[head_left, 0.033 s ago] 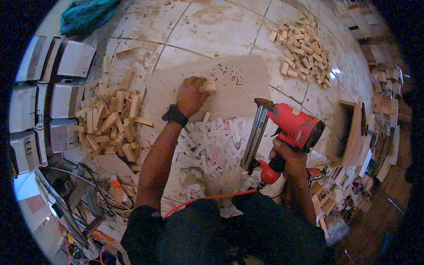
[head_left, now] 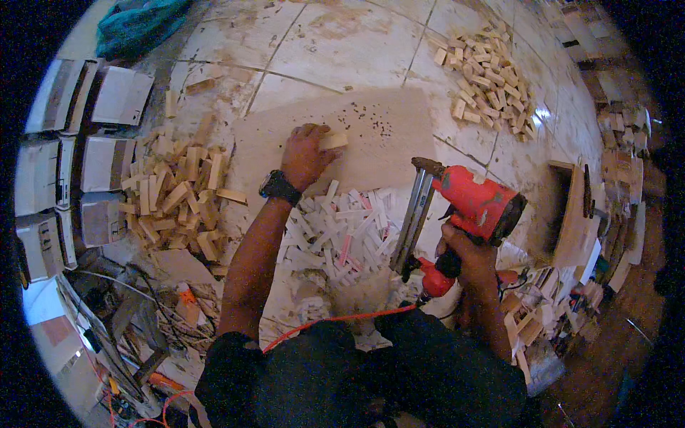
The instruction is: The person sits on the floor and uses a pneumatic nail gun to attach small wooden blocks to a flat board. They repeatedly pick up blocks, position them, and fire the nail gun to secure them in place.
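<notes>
A crumpled teal cloth [head_left: 139,30] lies beyond stacked pale boxes [head_left: 123,96] at left, a wooden box [head_left: 575,221] sitting at right.

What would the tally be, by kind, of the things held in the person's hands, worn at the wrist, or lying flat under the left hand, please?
Nail gun: 1, in the right hand
Block: 1, in the left hand
Watch: 1
Board: 1
Total: 4
</notes>
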### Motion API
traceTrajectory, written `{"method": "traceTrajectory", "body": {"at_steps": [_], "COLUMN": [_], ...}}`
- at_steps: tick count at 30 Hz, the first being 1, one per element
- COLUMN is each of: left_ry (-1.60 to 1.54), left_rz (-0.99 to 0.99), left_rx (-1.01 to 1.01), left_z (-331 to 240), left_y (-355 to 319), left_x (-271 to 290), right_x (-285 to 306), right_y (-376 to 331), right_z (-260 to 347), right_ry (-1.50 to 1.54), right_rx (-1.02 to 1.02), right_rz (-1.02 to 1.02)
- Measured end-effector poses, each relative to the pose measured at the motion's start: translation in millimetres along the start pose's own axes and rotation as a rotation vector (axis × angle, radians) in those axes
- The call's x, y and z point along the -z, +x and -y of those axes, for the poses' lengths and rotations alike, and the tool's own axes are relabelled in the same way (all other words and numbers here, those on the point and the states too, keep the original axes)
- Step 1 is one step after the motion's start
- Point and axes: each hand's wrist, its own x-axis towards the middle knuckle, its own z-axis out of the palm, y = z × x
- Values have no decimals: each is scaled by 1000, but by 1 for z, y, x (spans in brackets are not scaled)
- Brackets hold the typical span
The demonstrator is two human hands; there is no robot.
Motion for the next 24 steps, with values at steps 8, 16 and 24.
{"method": "traceTrajectory", "body": {"at_steps": [8,16,24], "left_ry": [-171,-108,145], "left_rz": [105,317,221], "left_rx": [149,482,-43], "left_z": [-51,-108,-131], "left_y": [-8,10,-37], "left_x": [-12,-12,-37], "right_x": [-2,-7,6], "right_y": [4,2,-4], "right_z": [17,11,3], "right_ry": [-15,-95,-74], "right_rx": [-19,-7,37], "right_rz": [-29,-40,-141]}}
